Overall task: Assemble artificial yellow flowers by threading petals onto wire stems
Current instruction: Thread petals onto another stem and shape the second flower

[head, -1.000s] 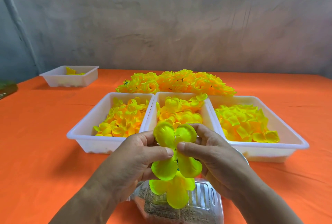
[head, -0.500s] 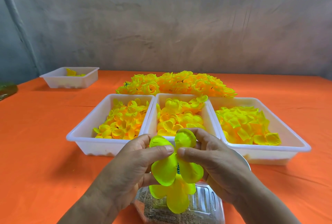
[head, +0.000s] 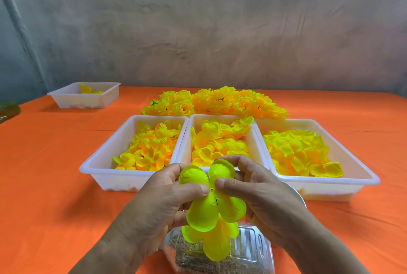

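Petal piece point(head: 203, 214), a bright yellow-green layer of four lobes, is held in the air close to the person, above the near edge of the worktop point(head: 44, 174). The left hand point(head: 158, 203) and right hand point(head: 264, 199) pinch it from either side. Each thumb presses on the front just beside a small centre hole, the thumb tips almost meeting, and the other fingers point(head: 242, 161) curl round behind the upper lobes, so both hands are clamped on it. A small dark tip point(head: 217, 202) shows just below the hole. A second petal piece point(head: 214, 245) hangs beneath, partly overlapped by the first.

Under the hands a clear plastic box point(head: 251, 249) with brownish grainy contents lies on the orange cloth, much of it hidden by petals and wrists. A grey curved rim point(head: 297, 195) shows past the right hand; what it belongs to cannot be told.

Beyond stand three white trays of loose yellow petals, side by side and touching: the left tray point(head: 114, 173), the middle tray point(head: 220, 116) with its near end hidden by the hands, and the right tray point(head: 330, 182). Just behind them lies a heap of finished flowers point(head: 215, 103). Well apart at far left is a small tray point(head: 88, 103) holding a few petals, then a grey wall point(head: 220, 31)
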A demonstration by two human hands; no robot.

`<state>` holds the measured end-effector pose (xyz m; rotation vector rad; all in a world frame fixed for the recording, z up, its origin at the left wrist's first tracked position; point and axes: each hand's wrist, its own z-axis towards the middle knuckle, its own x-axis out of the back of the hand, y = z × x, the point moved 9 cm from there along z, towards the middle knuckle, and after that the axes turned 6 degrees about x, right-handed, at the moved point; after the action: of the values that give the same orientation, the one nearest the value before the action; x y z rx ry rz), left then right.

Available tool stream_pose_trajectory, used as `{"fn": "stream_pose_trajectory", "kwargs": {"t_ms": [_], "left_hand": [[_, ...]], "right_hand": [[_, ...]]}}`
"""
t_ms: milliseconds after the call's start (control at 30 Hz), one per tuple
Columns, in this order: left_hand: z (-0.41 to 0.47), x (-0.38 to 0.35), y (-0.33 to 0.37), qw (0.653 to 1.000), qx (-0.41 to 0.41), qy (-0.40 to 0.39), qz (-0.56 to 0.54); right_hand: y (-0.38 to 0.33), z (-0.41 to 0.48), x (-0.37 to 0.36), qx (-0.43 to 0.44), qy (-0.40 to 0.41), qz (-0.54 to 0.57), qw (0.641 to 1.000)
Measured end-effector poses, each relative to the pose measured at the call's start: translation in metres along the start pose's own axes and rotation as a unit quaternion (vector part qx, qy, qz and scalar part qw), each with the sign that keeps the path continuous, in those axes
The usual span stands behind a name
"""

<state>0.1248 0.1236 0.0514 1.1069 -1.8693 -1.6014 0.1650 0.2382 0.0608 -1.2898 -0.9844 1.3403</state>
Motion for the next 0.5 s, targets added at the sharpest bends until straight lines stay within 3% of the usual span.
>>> {"fn": "stream_pose_trajectory", "kwargs": {"t_ms": [500], "left_hand": [[-0.0010, 0.0006, -0.0026, 1.000, -0.002, -0.007, -0.004]], "right_hand": [[0.0018, 0.0008, 0.0032, 0.000, 0.000, -0.002, 1.000]]}}
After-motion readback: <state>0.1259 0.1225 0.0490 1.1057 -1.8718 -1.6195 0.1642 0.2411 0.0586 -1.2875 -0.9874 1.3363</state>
